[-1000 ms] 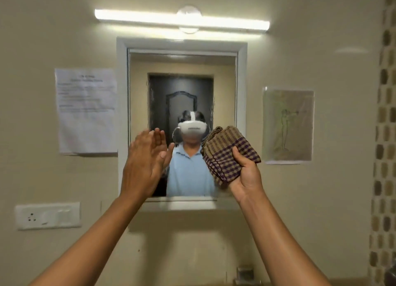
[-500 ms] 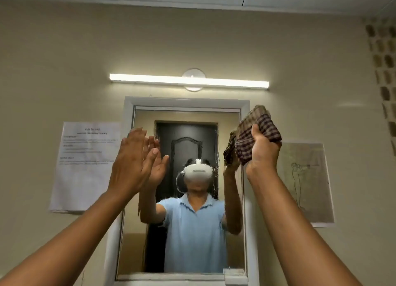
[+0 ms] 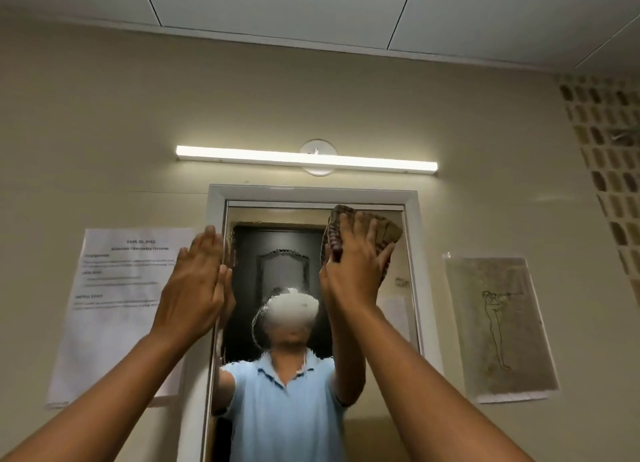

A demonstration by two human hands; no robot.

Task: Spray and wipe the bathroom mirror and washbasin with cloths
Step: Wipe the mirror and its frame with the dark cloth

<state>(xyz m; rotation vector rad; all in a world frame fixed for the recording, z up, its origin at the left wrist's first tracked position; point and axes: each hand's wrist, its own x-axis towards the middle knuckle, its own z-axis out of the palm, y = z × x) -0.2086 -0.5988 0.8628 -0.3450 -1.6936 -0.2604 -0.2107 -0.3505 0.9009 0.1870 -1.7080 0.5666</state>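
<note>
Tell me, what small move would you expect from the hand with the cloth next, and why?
Probably a sideways sweep along the top of the mirror. The right hand presses the checked cloth flat against the glass near the upper right corner, just under the frame, so the glass to its left looks unwiped. The left hand rests open at the mirror's left edge, seemingly steadying.

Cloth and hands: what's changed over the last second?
The right hand carried the cloth from the mirror's lower right up to its top right corner, and its grip changed from clutching the bundle to pressing it against the glass with straight fingers. The left hand rose too, now open at the frame's left edge. It holds nothing, as before.
</note>
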